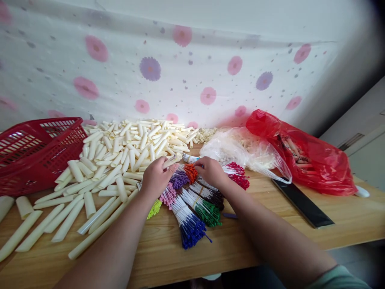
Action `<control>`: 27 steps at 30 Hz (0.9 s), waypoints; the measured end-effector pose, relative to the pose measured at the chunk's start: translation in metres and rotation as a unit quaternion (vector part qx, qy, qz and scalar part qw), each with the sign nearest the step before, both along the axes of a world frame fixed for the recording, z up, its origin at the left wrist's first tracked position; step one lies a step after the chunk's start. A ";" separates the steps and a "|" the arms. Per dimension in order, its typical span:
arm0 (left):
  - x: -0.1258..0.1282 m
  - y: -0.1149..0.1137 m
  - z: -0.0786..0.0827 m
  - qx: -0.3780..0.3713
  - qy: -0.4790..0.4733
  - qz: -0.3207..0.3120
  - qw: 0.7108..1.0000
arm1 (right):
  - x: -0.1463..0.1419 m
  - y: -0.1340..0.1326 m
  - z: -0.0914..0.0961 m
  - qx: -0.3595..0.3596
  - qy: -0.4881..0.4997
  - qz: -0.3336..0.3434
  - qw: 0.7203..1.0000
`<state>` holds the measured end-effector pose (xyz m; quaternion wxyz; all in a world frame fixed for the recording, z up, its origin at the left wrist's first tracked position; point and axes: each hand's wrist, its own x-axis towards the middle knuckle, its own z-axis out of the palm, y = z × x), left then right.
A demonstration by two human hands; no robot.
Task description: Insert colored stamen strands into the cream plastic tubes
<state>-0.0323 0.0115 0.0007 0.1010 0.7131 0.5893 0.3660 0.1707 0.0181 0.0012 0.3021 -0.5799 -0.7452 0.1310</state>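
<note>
My left hand is closed round a short cream tube, held just above several bundles of thin white sticks with coloured tips that lie on the wooden table. My right hand rests on these bundles with its fingers curled down among the stick ends; what they pinch is hidden. The bundles have blue, green, purple, orange, pink, yellow and red tips. A large heap of cream tubes lies to the left and behind my hands.
A red plastic basket stands at the far left. Longer cream tubes lie along the near left. A clear plastic bag and a red plastic bag sit at the back right, with a flat black strip near them.
</note>
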 end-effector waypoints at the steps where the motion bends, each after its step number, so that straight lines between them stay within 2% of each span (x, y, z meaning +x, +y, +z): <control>1: -0.001 0.001 0.000 -0.004 0.000 0.011 1.000 | -0.003 0.004 -0.001 -0.002 -0.039 0.012 0.999; 3: -0.001 0.001 -0.002 0.000 0.009 0.023 1.000 | -0.011 0.011 -0.001 -0.001 -0.109 0.015 0.994; 5: -0.001 0.002 -0.004 0.019 0.034 0.008 0.999 | -0.020 0.019 -0.002 -0.001 -0.171 0.009 0.985; 8: 0.002 0.001 -0.010 0.054 0.095 -0.093 0.990 | -0.028 0.027 -0.002 -0.009 -0.249 0.013 0.968; 10: 0.006 -0.001 -0.015 0.064 0.148 -0.176 0.971 | -0.031 0.028 -0.001 -0.008 -0.283 0.015 0.959; 12: 0.009 -0.003 -0.019 0.052 0.195 -0.219 0.955 | -0.031 0.025 0.000 -0.003 -0.304 0.012 0.953; 16: 0.012 -0.006 -0.023 0.018 0.230 -0.233 0.945 | -0.029 0.018 -0.001 0.006 -0.313 0.002 0.950; 27: 0.011 -0.006 -0.020 0.018 0.226 -0.237 0.945 | -0.035 0.027 0.004 0.024 -0.283 0.041 0.958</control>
